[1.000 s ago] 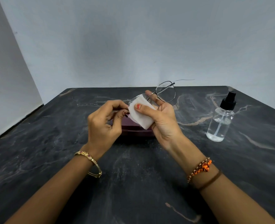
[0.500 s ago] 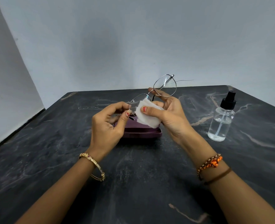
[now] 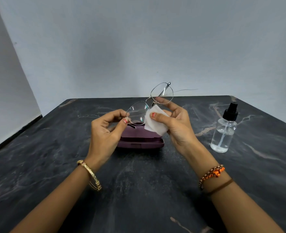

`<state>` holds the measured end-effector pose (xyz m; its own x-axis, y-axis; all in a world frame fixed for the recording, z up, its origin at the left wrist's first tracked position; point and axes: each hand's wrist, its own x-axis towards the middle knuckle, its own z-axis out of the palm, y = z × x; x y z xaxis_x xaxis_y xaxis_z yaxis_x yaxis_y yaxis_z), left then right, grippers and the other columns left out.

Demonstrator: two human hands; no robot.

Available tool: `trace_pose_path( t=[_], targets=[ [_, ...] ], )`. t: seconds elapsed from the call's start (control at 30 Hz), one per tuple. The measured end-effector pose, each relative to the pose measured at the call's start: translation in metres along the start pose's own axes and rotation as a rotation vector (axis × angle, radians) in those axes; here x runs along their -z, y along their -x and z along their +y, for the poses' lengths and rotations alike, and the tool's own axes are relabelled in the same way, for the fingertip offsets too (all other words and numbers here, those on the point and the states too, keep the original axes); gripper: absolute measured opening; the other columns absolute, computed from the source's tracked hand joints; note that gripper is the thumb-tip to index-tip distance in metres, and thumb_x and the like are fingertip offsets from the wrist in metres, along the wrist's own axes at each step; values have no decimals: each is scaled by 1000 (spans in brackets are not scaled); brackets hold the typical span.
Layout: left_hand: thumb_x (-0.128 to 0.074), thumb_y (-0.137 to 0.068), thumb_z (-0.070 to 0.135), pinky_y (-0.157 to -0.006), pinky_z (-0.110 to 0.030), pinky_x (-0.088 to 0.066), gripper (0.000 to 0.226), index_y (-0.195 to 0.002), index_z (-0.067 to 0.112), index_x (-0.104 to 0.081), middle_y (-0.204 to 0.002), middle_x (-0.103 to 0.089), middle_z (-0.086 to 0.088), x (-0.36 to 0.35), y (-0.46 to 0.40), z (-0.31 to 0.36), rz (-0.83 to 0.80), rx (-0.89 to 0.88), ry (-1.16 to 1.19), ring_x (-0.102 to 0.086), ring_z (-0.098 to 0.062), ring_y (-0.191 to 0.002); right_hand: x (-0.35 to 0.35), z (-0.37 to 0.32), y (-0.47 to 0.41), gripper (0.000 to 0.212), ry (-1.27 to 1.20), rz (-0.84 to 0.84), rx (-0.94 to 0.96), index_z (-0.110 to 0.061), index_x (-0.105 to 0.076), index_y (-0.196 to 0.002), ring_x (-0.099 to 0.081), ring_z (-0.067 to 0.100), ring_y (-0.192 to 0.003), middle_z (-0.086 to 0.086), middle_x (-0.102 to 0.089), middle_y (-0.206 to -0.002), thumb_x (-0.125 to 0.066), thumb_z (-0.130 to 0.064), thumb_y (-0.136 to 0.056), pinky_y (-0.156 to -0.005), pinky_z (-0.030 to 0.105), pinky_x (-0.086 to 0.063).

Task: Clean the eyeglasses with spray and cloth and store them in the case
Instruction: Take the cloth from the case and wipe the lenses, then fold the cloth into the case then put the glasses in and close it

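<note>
Eyeglasses held up between both hands over the case, cloth at one lens.

On the left, the left hand (image 3: 105, 132) pinches the outer rim of the eyeglasses (image 3: 149, 105) between thumb and curled fingers (image 3: 117, 114). The wire frame tilts up to the right, above the dark marbled surface (image 3: 138, 190). Beneath it lies the closed purple case (image 3: 138, 140), flat on the surface and partly hidden by the hands. The right hand (image 3: 175, 125) holds the folded white cloth (image 3: 155, 123) under its thumb, at the edge of the lower lens, while its fingers curl behind the frame near the bridge. Farther right, well apart from the hands, the clear spray bottle (image 3: 223, 132) with a black nozzle stands upright.
</note>
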<state>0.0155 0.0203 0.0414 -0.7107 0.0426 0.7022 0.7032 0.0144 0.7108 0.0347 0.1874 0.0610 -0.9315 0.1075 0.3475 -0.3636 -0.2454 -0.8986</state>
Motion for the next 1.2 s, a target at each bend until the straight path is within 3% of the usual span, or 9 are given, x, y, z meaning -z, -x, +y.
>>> trace_pose_path(
  t=[0.1, 0.2, 0.33, 0.43, 0.6, 0.73, 0.97, 1.1, 1.2],
  targets=[
    [-59, -80, -7, -68, -8, -48, 29, -80, 22, -64, -79, -64, 1, 3, -2, -2, 25, 8, 5, -62, 0, -75, 5, -2, -2, 36, -54, 84, 5, -18, -61, -96, -68, 7, -64, -4, -73, -67, -63, 10, -73, -54, 19, -53],
    [-58, -80, -7, -68, -7, -47, 29, -80, 22, -63, -79, -63, 1, 5, -4, -3, 38, 18, 1, -62, 1, -74, 16, -2, -8, 26, 1, 289, -1, -17, -64, -92, -66, 4, -69, -4, -68, -85, -67, 3, -74, -52, 16, -51],
    [-59, -81, -5, -68, -7, -48, 29, -80, 24, -63, -78, -63, 3, 7, -5, -4, 34, 16, -17, -62, 2, -74, 36, 15, -13, 15, 515, 534, 24, -11, -67, -88, -62, 12, -74, 0, -68, -82, -66, -6, -74, -61, 20, -47],
    [-59, -81, -3, -75, -16, -52, 31, -80, 27, -65, -74, -68, 13, 8, -7, -6, 42, 43, 27, -63, -10, -80, 45, 24, -13, 23, 851, 533, -1, -7, -68, -98, -55, 12, -80, 7, -69, -92, -63, -10, -76, -69, 20, -39],
    [-60, -81, 1, -81, -24, -53, 29, -77, 29, -69, -73, -70, 14, 6, -7, -7, 69, 89, 118, -62, -18, -83, 49, 27, -16, 21, 926, 490, -86, -10, -69, -95, -60, 21, -87, 8, -66, -86, -63, -10, -75, -70, 23, -38],
    [-61, -80, 1, -83, -24, -52, 31, -78, 30, -70, -75, -70, 15, 7, -7, -5, 91, 72, 125, -61, -18, -85, 53, 28, -16, 23, 989, 455, -147, -12, -68, -98, -60, 29, -99, 14, -68, -102, -63, -14, -75, -77, 31, -46],
    [-59, -82, 0, -80, -18, -51, 31, -84, 30, -66, -76, -69, 18, 7, -7, -7, 57, 9, 84, -60, -15, -84, 54, 29, -12, 44, 1191, 426, -178, -14, -54, -120, -54, 33, -108, 15, -63, -115, -59, -13, -77, -79, 35, -44],
    [-59, -82, 1, -80, -18, -51, 33, -83, 32, -67, -76, -69, 18, 8, -7, -9, 54, 2, 75, -60, -16, -84, 52, 32, -10, 51, 1336, 401, -4, -13, -44, -127, -47, 33, -114, 12, -56, -124, -60, -13, -79, -91, 40, -39],
    [-59, -82, -1, -78, -16, -50, 33, -83, 31, -66, -76, -69, 19, 7, -7, -9, 55, -6, 61, -61, -11, -82, 43, 26, -10, 33, 1157, 491, 231, -13, -53, -117, -51, 24, -105, 9, -60, -116, -56, -16, -84, -88, 37, -42]
  ],
)
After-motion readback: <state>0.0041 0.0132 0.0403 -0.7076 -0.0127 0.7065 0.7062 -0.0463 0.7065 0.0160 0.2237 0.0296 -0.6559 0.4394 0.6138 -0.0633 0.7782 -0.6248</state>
